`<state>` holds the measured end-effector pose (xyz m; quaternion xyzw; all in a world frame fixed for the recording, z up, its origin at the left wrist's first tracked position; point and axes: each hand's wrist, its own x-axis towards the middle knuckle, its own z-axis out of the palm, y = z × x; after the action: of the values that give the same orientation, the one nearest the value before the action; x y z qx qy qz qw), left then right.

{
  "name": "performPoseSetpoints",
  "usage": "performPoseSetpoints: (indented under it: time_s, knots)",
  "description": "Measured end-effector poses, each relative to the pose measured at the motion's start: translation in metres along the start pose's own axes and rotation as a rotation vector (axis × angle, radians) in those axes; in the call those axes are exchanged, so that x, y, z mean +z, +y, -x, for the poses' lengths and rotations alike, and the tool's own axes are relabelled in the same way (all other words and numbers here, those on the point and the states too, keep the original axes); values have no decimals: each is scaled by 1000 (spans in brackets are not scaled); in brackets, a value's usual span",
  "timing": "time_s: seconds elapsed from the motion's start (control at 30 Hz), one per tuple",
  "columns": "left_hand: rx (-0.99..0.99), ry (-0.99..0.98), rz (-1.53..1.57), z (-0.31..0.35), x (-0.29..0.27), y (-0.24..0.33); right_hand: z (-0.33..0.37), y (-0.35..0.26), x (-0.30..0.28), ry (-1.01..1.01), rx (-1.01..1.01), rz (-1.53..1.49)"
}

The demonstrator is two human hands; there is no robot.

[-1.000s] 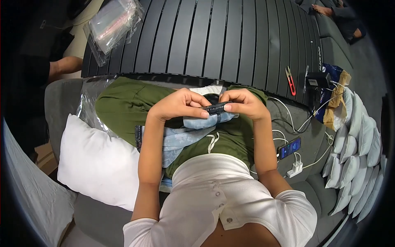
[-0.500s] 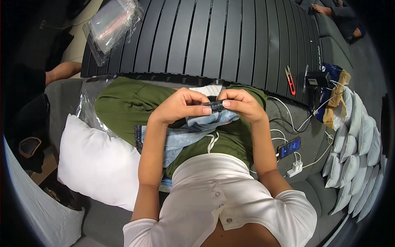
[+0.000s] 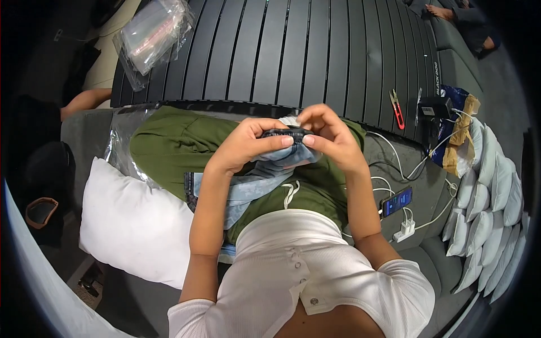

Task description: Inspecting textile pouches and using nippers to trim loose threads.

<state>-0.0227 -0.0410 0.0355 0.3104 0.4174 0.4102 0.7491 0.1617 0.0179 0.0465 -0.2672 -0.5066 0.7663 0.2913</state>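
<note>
"Okay, what's pinched?"
"Black band (image 3: 284,133) on blue cloth (image 3: 273,177), between left hand (image 3: 243,145) and right hand (image 3: 341,147), both thumb-pinching it."
"Risk?"
"Black band could slip if right hand's looser-looking pinch gives."

a second ago both hands were closed on the black printed band; now the person's right hand (image 3: 341,147) has raised its curled fingers (image 3: 315,114) up off it, leaving the thumb near the band's end. i see the left hand (image 3: 241,147) has slid its thumb up and inward, so the two thumbs sit closer together. the black printed band (image 3: 286,134) has come up higher and more level. over to the left, a pale sheet (image 3: 25,248) has drawn back, a brown-rimmed dark thing (image 3: 42,213) has appeared, and another person's bare limb (image 3: 87,102) has dropped slightly.
</note>
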Motion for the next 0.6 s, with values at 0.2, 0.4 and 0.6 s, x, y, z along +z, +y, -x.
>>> performPoseSetpoints:
  time_s: [0.2, 0.4, 0.6]
  knots:
    - [18, 100, 67, 0, 0, -4, -1, -3, -5, 40, -337, 605]
    - [32, 147, 63, 1, 8, -2, -4, -5, 2, 153, -520, 916]
    - [34, 184, 106, 0, 12, -2, -5, -3, 2, 165, -587, 937]
